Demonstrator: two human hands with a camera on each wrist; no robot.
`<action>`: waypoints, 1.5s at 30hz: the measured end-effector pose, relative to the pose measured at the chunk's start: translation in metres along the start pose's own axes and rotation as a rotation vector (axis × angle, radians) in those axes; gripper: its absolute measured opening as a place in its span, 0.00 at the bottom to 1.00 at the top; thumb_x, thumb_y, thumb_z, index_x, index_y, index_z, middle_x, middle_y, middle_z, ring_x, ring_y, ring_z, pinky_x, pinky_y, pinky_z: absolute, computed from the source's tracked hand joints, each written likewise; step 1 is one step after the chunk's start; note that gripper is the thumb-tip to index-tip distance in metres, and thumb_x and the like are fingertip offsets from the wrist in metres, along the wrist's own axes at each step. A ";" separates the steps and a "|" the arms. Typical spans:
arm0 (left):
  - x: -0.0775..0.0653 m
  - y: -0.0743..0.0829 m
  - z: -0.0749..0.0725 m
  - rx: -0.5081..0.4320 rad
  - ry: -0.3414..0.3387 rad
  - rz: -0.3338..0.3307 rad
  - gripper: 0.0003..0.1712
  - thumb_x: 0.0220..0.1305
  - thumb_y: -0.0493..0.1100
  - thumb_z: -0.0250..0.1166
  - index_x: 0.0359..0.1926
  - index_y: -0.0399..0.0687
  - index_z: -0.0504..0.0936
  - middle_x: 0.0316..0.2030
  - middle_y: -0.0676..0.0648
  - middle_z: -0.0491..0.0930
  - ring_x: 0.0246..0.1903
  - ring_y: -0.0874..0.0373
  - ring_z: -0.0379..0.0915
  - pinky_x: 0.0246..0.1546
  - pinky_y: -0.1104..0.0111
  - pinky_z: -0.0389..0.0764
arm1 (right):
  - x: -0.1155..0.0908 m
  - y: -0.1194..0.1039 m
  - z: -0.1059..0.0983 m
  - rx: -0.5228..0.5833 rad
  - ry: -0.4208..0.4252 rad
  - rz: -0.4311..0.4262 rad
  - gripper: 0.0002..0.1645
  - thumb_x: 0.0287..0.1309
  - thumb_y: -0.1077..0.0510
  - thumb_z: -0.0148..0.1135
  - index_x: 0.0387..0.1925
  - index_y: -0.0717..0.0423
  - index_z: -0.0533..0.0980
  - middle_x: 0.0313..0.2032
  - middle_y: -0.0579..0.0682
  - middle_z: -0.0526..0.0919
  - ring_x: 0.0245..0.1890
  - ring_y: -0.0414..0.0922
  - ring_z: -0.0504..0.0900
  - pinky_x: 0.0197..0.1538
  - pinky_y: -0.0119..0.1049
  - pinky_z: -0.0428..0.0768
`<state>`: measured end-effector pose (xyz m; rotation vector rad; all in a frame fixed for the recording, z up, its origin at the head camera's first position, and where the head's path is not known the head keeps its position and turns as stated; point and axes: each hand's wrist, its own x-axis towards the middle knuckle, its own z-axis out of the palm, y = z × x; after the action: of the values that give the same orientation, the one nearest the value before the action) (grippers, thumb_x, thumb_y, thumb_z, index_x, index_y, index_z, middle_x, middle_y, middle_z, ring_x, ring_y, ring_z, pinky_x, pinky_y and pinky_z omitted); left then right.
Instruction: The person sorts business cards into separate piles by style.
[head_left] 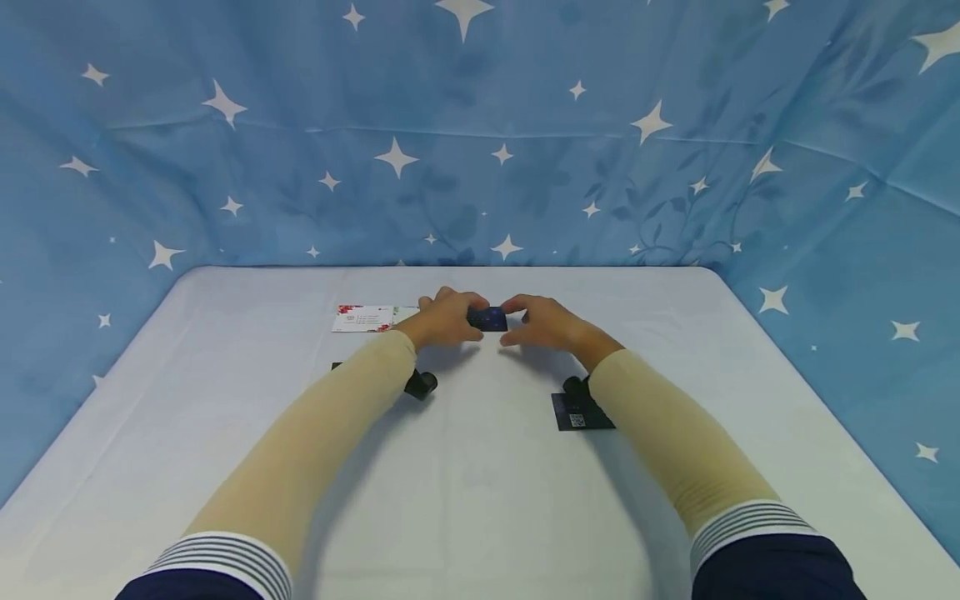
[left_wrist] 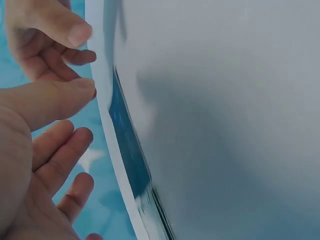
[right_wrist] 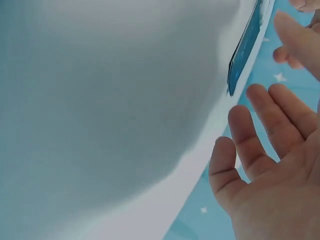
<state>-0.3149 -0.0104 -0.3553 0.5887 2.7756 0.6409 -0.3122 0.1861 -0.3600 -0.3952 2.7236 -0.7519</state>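
A dark blue card lies flat near the far edge of the table, between the two hands in the head view. My left hand hovers at its left side, thumb and fingers apart and holding nothing. On the card's other side is my right hand, its fingers loosely bent with nothing between them. Both wrist views show the hands raised above the table, apart from the dark blue card. Left of it, a white card with red flowers lies in line, and a pale card beside it is partly hidden by my left hand.
A black card with a QR code lies under my right forearm, which partly covers it. Another dark corner peeks out beside my left forearm. The white table ends at a blue curtain with stars.
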 end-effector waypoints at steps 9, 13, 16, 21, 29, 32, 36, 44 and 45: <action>-0.017 0.036 0.033 -0.012 -0.067 0.208 0.30 0.51 0.55 0.66 0.56 0.59 0.72 0.52 0.63 0.70 0.55 0.57 0.54 0.48 0.52 0.52 | -0.070 0.029 -0.006 -0.080 -0.058 -0.124 0.38 0.40 0.41 0.68 0.55 0.46 0.69 0.50 0.41 0.72 0.48 0.46 0.68 0.47 0.43 0.69; -0.025 0.055 0.050 -0.025 -0.093 0.242 0.31 0.48 0.57 0.67 0.55 0.60 0.72 0.49 0.65 0.71 0.52 0.60 0.55 0.45 0.55 0.52 | -0.098 0.042 -0.005 -0.099 -0.058 -0.161 0.38 0.38 0.40 0.69 0.54 0.47 0.71 0.49 0.42 0.73 0.46 0.46 0.69 0.47 0.44 0.69; -0.030 0.068 0.061 -0.022 -0.105 0.241 0.31 0.46 0.59 0.67 0.54 0.62 0.73 0.47 0.66 0.71 0.50 0.62 0.56 0.44 0.57 0.52 | -0.115 0.052 -0.004 -0.094 -0.049 -0.151 0.40 0.36 0.38 0.70 0.53 0.46 0.70 0.47 0.43 0.74 0.45 0.46 0.69 0.45 0.44 0.70; -0.040 0.086 0.074 0.028 -0.084 0.229 0.34 0.41 0.61 0.69 0.52 0.61 0.74 0.43 0.67 0.73 0.45 0.62 0.58 0.41 0.58 0.52 | -0.139 0.066 -0.005 -0.105 -0.025 -0.116 0.43 0.32 0.38 0.72 0.54 0.45 0.70 0.43 0.45 0.73 0.43 0.47 0.69 0.43 0.43 0.69; -0.053 0.103 0.079 0.188 -0.004 0.222 0.38 0.34 0.63 0.72 0.51 0.60 0.76 0.41 0.63 0.77 0.40 0.62 0.58 0.38 0.58 0.51 | -0.149 0.079 -0.003 -0.139 0.042 -0.155 0.36 0.39 0.46 0.71 0.53 0.49 0.71 0.45 0.45 0.74 0.43 0.48 0.71 0.44 0.45 0.70; -0.054 0.103 0.081 0.192 0.002 0.229 0.35 0.36 0.61 0.72 0.50 0.60 0.77 0.40 0.62 0.77 0.40 0.61 0.58 0.38 0.58 0.50 | -0.148 0.079 -0.001 -0.131 0.052 -0.168 0.34 0.40 0.47 0.70 0.52 0.50 0.72 0.46 0.44 0.74 0.43 0.47 0.71 0.45 0.44 0.70; -0.053 0.098 0.082 0.177 0.023 0.234 0.30 0.41 0.58 0.71 0.48 0.60 0.77 0.38 0.62 0.76 0.40 0.61 0.58 0.38 0.57 0.51 | -0.145 0.075 0.001 -0.126 0.075 -0.178 0.33 0.41 0.47 0.70 0.52 0.51 0.72 0.45 0.44 0.74 0.43 0.47 0.70 0.44 0.43 0.70; -0.047 0.071 0.056 0.100 0.055 0.231 0.28 0.46 0.53 0.68 0.52 0.58 0.75 0.42 0.60 0.75 0.44 0.59 0.58 0.40 0.55 0.49 | -0.123 0.054 -0.002 -0.140 0.138 -0.177 0.31 0.43 0.44 0.68 0.51 0.48 0.73 0.41 0.50 0.73 0.41 0.48 0.70 0.39 0.41 0.69; -0.045 0.066 0.051 0.091 0.051 0.223 0.29 0.47 0.53 0.68 0.53 0.58 0.74 0.43 0.60 0.75 0.45 0.59 0.57 0.40 0.55 0.49 | -0.118 0.050 -0.003 -0.140 0.142 -0.171 0.31 0.43 0.44 0.68 0.51 0.48 0.73 0.41 0.50 0.73 0.42 0.48 0.69 0.39 0.42 0.69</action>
<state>-0.2373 0.0438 -0.3639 0.9229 2.8219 0.5830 -0.2140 0.2686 -0.3604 -0.6363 2.9135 -0.6558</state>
